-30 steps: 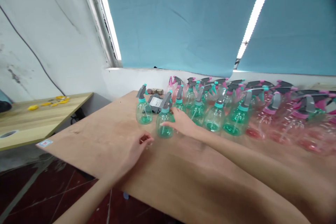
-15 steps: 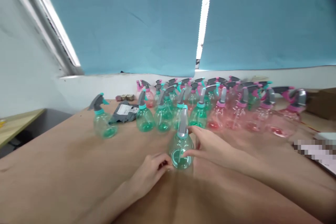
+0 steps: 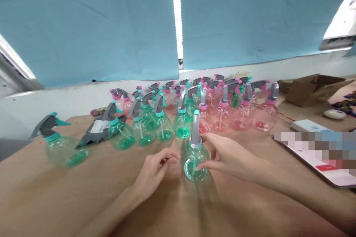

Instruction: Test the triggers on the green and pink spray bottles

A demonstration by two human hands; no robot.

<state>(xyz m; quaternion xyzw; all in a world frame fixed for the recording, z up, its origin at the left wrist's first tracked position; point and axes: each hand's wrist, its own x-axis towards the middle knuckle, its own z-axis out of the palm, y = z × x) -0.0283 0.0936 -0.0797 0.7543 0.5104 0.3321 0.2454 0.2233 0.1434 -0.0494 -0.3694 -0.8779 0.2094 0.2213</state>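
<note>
A green spray bottle (image 3: 194,158) with a grey trigger head and teal collar stands on the brown table (image 3: 55,200) in front of me. My right hand (image 3: 224,153) grips its round body from the right, thumb and fingers on it. My left hand (image 3: 155,170) rests on the table just left of the bottle, fingers curled into a pinch on something small that I cannot make out. Behind stand several green spray bottles (image 3: 141,129) and several pink spray bottles (image 3: 244,113) in a cluster.
One green bottle (image 3: 62,146) stands apart at the left, beside a grey packet (image 3: 96,133). A white device (image 3: 314,126), a flat booklet (image 3: 328,166) and a cardboard box (image 3: 311,89) lie at the right. Blue blinds cover the window behind.
The view has swung right. My right hand has drawn one green bottle out of the group toward me, and my left hand has moved up beside it.
</note>
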